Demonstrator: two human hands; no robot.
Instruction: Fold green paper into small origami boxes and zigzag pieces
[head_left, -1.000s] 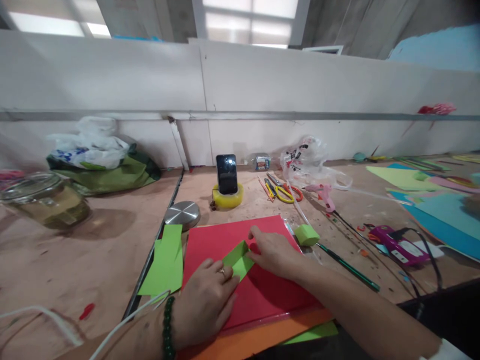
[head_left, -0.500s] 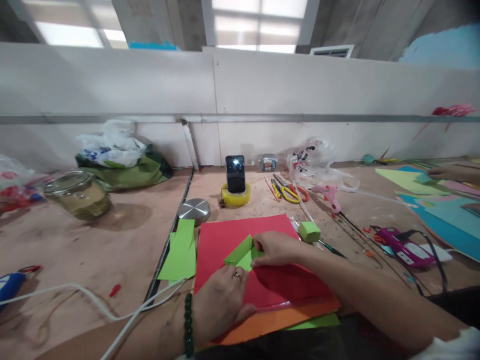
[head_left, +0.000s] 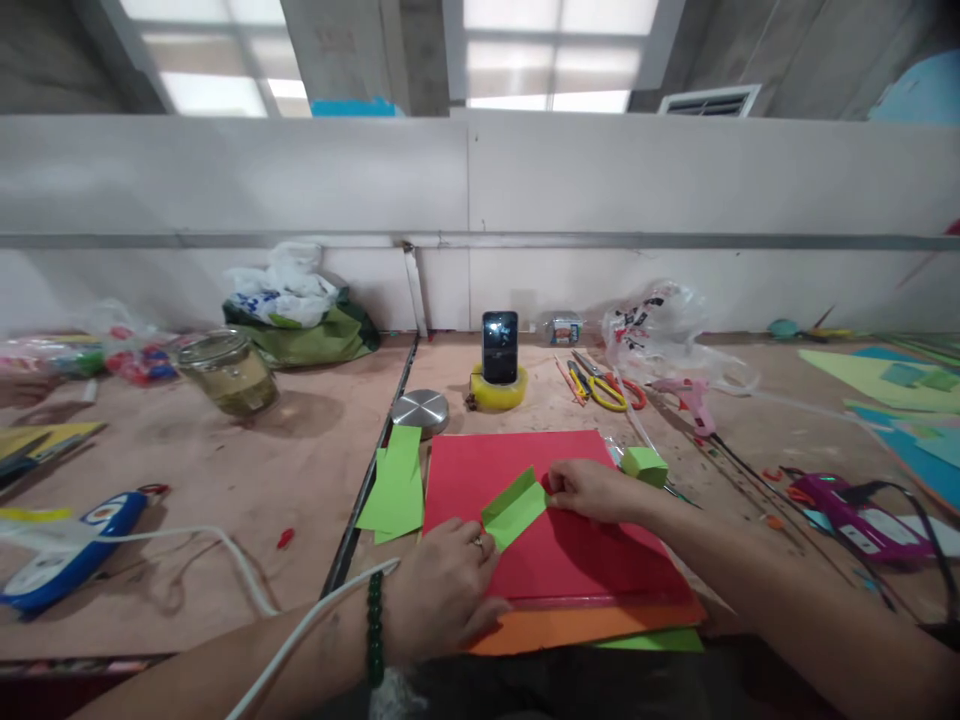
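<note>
A light-green paper strip point(head_left: 517, 512), creased lengthwise with its far edge standing up, lies on a stack of red card point(head_left: 570, 565). My right hand point(head_left: 592, 488) has curled fingers pinching its right end. At the left end, the fingertips of my left hand point(head_left: 450, 575) touch the paper, bent, with the thumb apart and resting over the card. Flat green paper pieces point(head_left: 397, 485) lie just left of the stack. A small folded green paper box point(head_left: 643, 466) sits by its upper right corner.
Beyond the card stand a phone point(head_left: 500, 348) on a yellow tape roll point(head_left: 499, 390) and a metal lid point(head_left: 421, 411). Scissors point(head_left: 604, 390) and a pink glue gun point(head_left: 691, 402) lie right. A white cable point(head_left: 315, 635) crosses my left forearm. A glass jar point(head_left: 229, 375) stands left.
The view has swung left. My left fingers have drawn back from over the green strip to its left end, exposing more of it. My right hand keeps its pinch at the right end.
</note>
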